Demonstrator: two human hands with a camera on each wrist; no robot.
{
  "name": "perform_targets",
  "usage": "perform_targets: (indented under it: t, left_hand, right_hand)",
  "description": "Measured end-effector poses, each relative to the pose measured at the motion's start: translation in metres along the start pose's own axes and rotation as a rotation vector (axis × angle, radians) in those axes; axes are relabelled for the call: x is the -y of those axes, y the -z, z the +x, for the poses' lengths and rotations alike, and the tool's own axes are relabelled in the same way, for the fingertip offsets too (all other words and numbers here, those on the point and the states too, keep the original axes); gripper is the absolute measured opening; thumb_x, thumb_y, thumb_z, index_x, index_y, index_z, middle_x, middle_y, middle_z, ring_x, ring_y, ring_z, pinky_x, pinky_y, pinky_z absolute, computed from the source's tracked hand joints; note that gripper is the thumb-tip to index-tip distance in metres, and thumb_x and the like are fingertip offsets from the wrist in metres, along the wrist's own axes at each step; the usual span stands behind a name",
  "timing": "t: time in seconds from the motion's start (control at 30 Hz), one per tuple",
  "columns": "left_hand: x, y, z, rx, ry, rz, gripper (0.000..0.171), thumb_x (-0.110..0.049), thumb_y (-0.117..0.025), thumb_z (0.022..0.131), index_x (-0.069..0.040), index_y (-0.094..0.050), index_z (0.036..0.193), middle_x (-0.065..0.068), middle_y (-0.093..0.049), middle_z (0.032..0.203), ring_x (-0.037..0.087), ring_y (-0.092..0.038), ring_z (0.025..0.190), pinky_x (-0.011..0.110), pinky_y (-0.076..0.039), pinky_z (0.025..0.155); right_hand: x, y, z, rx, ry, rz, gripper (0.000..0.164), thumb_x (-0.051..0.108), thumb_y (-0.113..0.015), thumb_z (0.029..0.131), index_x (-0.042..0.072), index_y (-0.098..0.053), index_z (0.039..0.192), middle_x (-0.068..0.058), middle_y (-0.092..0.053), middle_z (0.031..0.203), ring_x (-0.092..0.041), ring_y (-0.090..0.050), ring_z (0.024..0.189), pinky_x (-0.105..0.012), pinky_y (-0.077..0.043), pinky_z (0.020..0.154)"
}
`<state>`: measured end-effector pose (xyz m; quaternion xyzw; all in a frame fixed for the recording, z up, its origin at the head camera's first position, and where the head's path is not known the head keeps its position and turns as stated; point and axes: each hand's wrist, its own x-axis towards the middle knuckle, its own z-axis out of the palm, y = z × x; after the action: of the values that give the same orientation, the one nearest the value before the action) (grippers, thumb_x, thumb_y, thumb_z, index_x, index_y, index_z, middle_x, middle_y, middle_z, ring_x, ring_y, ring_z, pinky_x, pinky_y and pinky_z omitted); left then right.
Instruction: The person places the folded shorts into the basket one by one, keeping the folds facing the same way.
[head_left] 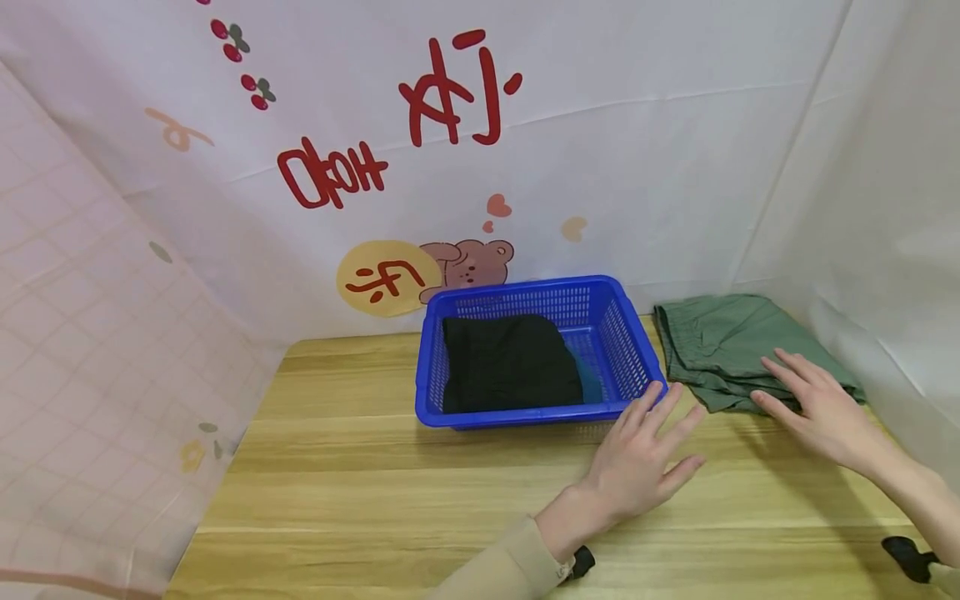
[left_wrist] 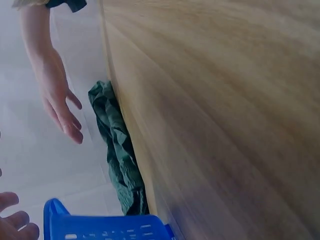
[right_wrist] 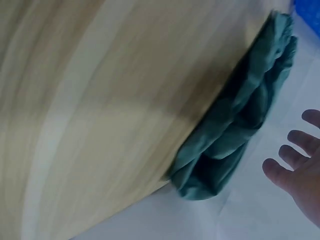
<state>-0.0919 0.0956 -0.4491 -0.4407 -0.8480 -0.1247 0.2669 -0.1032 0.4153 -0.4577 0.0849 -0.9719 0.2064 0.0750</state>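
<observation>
In the head view, folded green garment [head_left: 738, 337] lies at the table's right back corner, beside a blue plastic basket [head_left: 495, 414]. My right hand [head_left: 825, 412] hovers over the garment's front edge, fingers spread and holding nothing. At the basket's front right corner is my left hand [head_left: 637, 458], its fingers straight and its fingertips overlapping the rim. A folded black garment [head_left: 510, 367] lies inside the basket, with a teal cloth [head_left: 588, 379] showing from under it. The right wrist view shows the right hand [right_wrist: 300, 165] apart from the green garment [right_wrist: 225, 130].
The wooden table [head_left: 337, 483] runs up to a white printed backdrop [head_left: 637, 150]. White cloth also hangs at the left and right sides. A dark strap [head_left: 907, 558] sits near the right wrist, another dark piece [head_left: 581, 562] at the left sleeve.
</observation>
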Motion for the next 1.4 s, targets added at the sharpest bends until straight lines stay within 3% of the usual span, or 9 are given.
perform_targets:
  t: [0.2, 0.37, 0.47, 0.6, 0.87, 1.07, 1.2, 1.4]
  left_hand:
    - [-0.010, -0.006, 0.008, 0.066, -0.119, 0.035, 0.056, -0.052, -0.057, 0.105, -0.026, -0.053, 0.155, 0.007, -0.050, 0.163, 0.027, -0.045, 0.155, 0.032, -0.038, 0.129]
    - [-0.015, -0.010, 0.015, 0.202, -0.091, -0.041, 0.055, -0.050, -0.046, 0.111, -0.026, -0.046, 0.160, 0.004, -0.046, 0.167, 0.024, -0.043, 0.157, 0.030, -0.039, 0.127]
    - [-0.016, -0.015, 0.020, 0.290, 0.008, -0.158, 0.054, -0.050, -0.043, 0.112, -0.028, -0.043, 0.161, 0.002, -0.044, 0.168, 0.021, -0.042, 0.157, 0.029, -0.039, 0.126]
    - [-0.016, -0.021, 0.027, 0.374, 0.198, -0.314, 0.057, -0.053, -0.041, 0.111, -0.029, -0.040, 0.163, -0.001, -0.042, 0.169, 0.017, -0.043, 0.156, 0.027, -0.039, 0.126]
    - [-0.013, -0.035, 0.031, 0.450, 0.455, -0.467, 0.060, -0.056, -0.046, 0.109, -0.032, -0.039, 0.163, -0.005, -0.042, 0.169, 0.012, -0.048, 0.152, 0.030, -0.045, 0.121]
    - [-0.012, -0.042, 0.032, 0.422, 0.655, -0.580, 0.059, -0.054, -0.054, 0.106, -0.030, -0.046, 0.159, -0.009, -0.054, 0.160, 0.012, -0.054, 0.147, 0.032, -0.046, 0.120]
    - [-0.012, -0.042, 0.035, 0.369, 0.738, -0.668, 0.057, -0.050, -0.055, 0.106, -0.026, -0.050, 0.157, -0.007, -0.054, 0.160, 0.015, -0.051, 0.149, 0.029, -0.045, 0.120]
    - [-0.015, -0.043, 0.040, 0.361, 0.866, -0.747, 0.055, -0.050, -0.057, 0.105, -0.030, -0.050, 0.156, -0.009, -0.052, 0.161, 0.014, -0.050, 0.150, 0.032, -0.047, 0.118]
  right_hand:
    - [-0.027, 0.001, 0.006, 0.053, -0.053, -0.020, 0.069, 0.035, -0.054, 0.110, -0.012, -0.034, 0.157, -0.045, -0.025, 0.162, -0.070, -0.021, 0.146, -0.085, -0.020, 0.110]
    - [-0.046, 0.005, 0.012, 0.042, -0.098, -0.055, 0.071, 0.038, -0.051, 0.111, -0.015, -0.035, 0.154, -0.049, -0.029, 0.155, -0.071, -0.028, 0.138, -0.083, -0.024, 0.109]
    - [-0.054, 0.008, 0.016, 0.032, -0.124, -0.088, 0.071, 0.040, -0.048, 0.112, -0.016, -0.036, 0.153, -0.051, -0.032, 0.151, -0.071, -0.031, 0.135, -0.081, -0.027, 0.107]
    - [-0.063, 0.008, 0.023, 0.051, -0.135, -0.108, 0.068, 0.039, -0.042, 0.114, -0.017, -0.039, 0.151, -0.053, -0.034, 0.147, -0.070, -0.033, 0.132, -0.079, -0.029, 0.105]
    - [-0.073, 0.003, 0.025, 0.189, -0.151, -0.103, 0.067, 0.039, -0.036, 0.115, -0.019, -0.040, 0.149, -0.058, -0.032, 0.145, -0.074, -0.034, 0.129, -0.080, -0.033, 0.103]
    - [-0.070, 0.000, 0.018, 0.220, -0.138, -0.128, 0.067, 0.039, -0.044, 0.113, -0.019, -0.045, 0.146, -0.057, -0.035, 0.144, -0.074, -0.037, 0.128, -0.079, -0.035, 0.103]
    - [-0.065, 0.000, 0.012, 0.213, -0.131, -0.131, 0.064, 0.038, -0.046, 0.113, -0.018, -0.047, 0.145, -0.055, -0.038, 0.144, -0.073, -0.039, 0.127, -0.078, -0.036, 0.101]
    - [-0.059, -0.001, 0.000, 0.240, -0.101, -0.147, 0.063, 0.038, -0.049, 0.112, -0.015, -0.049, 0.146, -0.052, -0.040, 0.145, -0.071, -0.041, 0.127, -0.077, -0.038, 0.100]
